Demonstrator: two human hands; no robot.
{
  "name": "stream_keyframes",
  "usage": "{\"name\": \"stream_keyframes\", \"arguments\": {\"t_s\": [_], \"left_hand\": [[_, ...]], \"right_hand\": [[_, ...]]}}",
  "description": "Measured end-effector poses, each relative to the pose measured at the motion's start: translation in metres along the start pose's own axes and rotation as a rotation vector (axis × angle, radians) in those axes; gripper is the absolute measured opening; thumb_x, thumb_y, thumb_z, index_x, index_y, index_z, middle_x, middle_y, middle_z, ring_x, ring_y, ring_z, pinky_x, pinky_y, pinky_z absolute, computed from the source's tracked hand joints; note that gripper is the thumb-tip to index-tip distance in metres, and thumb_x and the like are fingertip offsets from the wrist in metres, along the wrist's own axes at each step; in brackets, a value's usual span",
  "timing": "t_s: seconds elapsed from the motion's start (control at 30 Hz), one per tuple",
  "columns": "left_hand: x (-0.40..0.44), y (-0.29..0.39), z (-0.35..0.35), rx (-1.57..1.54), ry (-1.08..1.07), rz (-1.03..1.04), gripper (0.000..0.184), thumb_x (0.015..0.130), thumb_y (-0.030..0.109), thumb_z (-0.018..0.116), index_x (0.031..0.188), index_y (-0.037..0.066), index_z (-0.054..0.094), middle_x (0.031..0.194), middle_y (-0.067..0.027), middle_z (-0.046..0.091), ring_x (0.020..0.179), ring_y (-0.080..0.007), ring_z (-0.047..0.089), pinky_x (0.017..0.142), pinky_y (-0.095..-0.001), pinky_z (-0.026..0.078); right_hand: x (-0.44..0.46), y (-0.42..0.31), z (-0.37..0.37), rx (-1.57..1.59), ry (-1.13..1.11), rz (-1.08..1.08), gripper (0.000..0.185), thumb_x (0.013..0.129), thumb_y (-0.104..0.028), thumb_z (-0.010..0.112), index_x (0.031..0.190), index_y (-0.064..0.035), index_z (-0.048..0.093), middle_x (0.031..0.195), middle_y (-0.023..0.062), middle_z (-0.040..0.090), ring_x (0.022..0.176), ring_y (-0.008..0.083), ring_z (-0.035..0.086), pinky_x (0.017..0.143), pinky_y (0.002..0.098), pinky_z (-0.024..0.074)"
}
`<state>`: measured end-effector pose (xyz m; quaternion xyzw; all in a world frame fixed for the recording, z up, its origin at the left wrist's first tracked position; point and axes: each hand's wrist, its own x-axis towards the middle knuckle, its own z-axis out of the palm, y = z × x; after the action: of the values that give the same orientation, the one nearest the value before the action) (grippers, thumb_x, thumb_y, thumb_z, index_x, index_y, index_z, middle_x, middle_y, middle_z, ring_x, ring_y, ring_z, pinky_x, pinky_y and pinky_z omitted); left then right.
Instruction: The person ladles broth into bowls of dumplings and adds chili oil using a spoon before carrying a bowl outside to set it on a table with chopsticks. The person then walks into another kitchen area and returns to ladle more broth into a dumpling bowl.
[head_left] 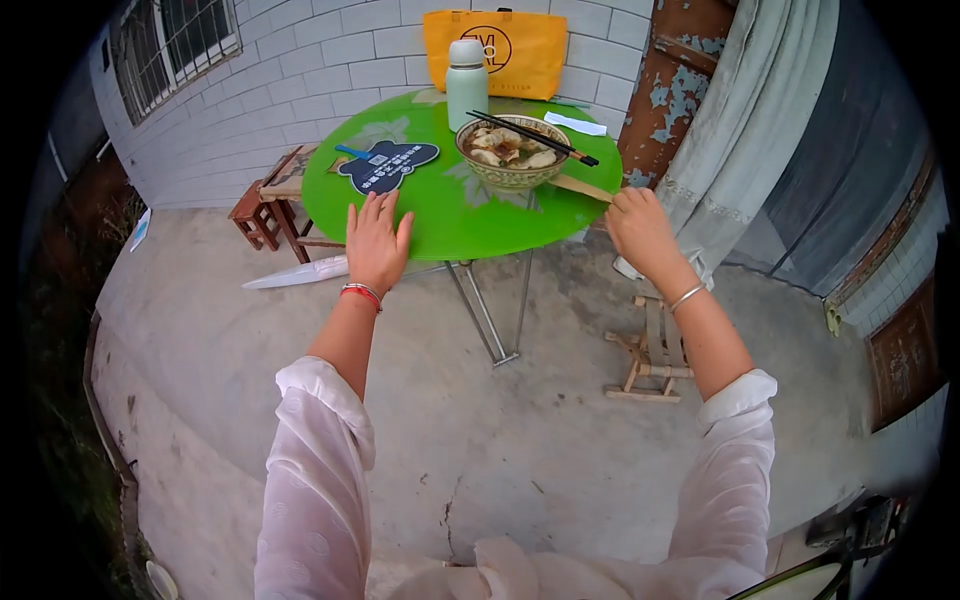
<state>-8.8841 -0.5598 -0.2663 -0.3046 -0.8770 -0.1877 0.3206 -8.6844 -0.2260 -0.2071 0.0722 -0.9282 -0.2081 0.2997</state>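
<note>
My left hand (377, 238) lies at the front left edge of the green round table (440, 235), its fingers apart and nothing in it, just below a dark fan (388, 168) with a blue handle. At the right edge, my right hand (642, 230) is closed on the end of a flat wooden strip (580, 188) that reaches to the bowl. The patterned bowl (508, 176) holds food that looks like dumplings in broth. Black chopsticks (535, 137) rest across its rim. A pale green bottle (467, 88) stands upright behind the bowl.
A yellow bag (525, 55) stands at the back against the brick wall, and a white paper (575, 124) lies near it. Wooden stools (255, 217) are at the left. A folding stool (655, 350) stands on the floor at the right, near a curtain (725, 130).
</note>
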Motion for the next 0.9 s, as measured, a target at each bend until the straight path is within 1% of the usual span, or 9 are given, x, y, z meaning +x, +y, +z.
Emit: {"name": "stream_keyframes", "arguments": {"t_s": [0.1,0.2,0.3,0.4,0.6,0.7,0.8,0.83,0.9], "left_hand": [[-0.001,-0.001,0.003,0.007,0.014,0.005,0.048,0.096,0.037,0.044,0.131,0.005,0.05,0.132,-0.0118,0.052,0.132,-0.028,0.039,0.113,-0.0472,0.022],[-0.001,-0.002,0.001,-0.005,0.034,0.006,0.048,0.095,0.037,0.046,0.131,0.005,0.05,0.131,-0.0114,0.053,0.131,-0.0284,0.04,0.112,-0.048,0.022],[0.0,-0.004,0.003,-0.018,0.046,0.012,0.048,0.095,0.038,0.046,0.13,0.005,0.051,0.131,-0.012,0.053,0.131,-0.0291,0.04,0.112,-0.0486,0.023],[0.001,-0.007,0.006,-0.001,0.031,0.019,0.05,0.096,0.04,0.045,0.13,0.004,0.05,0.131,-0.0133,0.053,0.131,-0.0298,0.04,0.112,-0.0488,0.023],[0.003,-0.014,0.01,-0.006,0.029,0.028,0.056,0.096,0.044,0.041,0.132,0.002,0.049,0.131,-0.0155,0.053,0.131,-0.0306,0.041,0.111,-0.0495,0.024],[0.004,-0.015,0.014,-0.019,0.046,0.035,0.058,0.095,0.045,0.042,0.131,0.001,0.049,0.13,-0.0157,0.054,0.13,-0.0311,0.042,0.11,-0.0515,0.025],[0.002,-0.017,0.015,-0.013,0.062,0.05,0.057,0.095,0.046,0.042,0.13,0.0,0.05,0.129,-0.0164,0.054,0.13,-0.0318,0.042,0.11,-0.0526,0.025],[0.004,-0.018,0.016,-0.021,0.061,0.057,0.057,0.095,0.046,0.042,0.129,0.0,0.051,0.128,-0.017,0.054,0.129,-0.0327,0.042,0.109,-0.0529,0.026],[0.006,-0.017,0.013,0.003,0.021,0.046,0.057,0.096,0.046,0.041,0.13,0.001,0.05,0.13,-0.0155,0.054,0.13,-0.0316,0.042,0.109,-0.0524,0.025]], "right_hand": [[-0.011,-0.012,-0.021,-0.009,0.178,-0.16,0.007,0.077,-0.008,0.061,0.08,-0.0027,0.064,0.091,0.0071,0.061,0.095,0.0208,0.055,0.084,0.0319,0.0419],[-0.002,-0.033,-0.03,0.011,0.161,-0.189,0.01,0.077,-0.007,0.059,0.083,-0.0035,0.065,0.096,0.0075,0.061,0.101,0.0206,0.055,0.091,0.0331,0.0407],[0.017,-0.057,-0.014,0.011,0.076,-0.186,0.012,0.078,-0.008,0.058,0.085,-0.0042,0.066,0.1,0.0075,0.061,0.104,0.0208,0.054,0.095,0.0356,0.0393],[0.038,-0.076,-0.003,0.059,-0.036,-0.137,0.015,0.08,-0.009,0.056,0.088,-0.0026,0.067,0.102,0.0082,0.061,0.107,0.022,0.053,0.097,0.0373,0.0378],[0.052,-0.09,0.013,0.134,0.127,0.057,0.018,0.081,-0.011,0.057,0.084,0.0027,0.067,0.103,0.0098,0.06,0.106,0.0249,0.052,0.094,0.0381,0.0387],[0.056,-0.103,-0.006,0.072,-0.042,0.242,0.017,0.08,-0.013,0.058,0.08,0.0009,0.068,0.1,0.0098,0.061,0.101,0.0255,0.053,0.09,0.0407,0.0414],[0.058,-0.117,-0.017,0.101,-0.14,0.335,0.017,0.081,-0.014,0.06,0.085,0.0002,0.069,0.102,0.0115,0.062,0.1,0.0271,0.056,0.087,0.0409,0.0457],[0.06,-0.119,-0.012,0.168,-0.115,0.362,0.019,0.081,-0.013,0.06,0.092,0.0002,0.068,0.103,0.0111,0.062,0.099,0.0283,0.056,0.084,0.0394,0.0478],[0.061,-0.122,-0.007,0.295,-0.018,0.319,0.019,0.083,-0.012,0.057,0.093,-0.0012,0.068,0.101,0.0107,0.062,0.096,0.0293,0.056,0.084,0.041,0.0469]]}}
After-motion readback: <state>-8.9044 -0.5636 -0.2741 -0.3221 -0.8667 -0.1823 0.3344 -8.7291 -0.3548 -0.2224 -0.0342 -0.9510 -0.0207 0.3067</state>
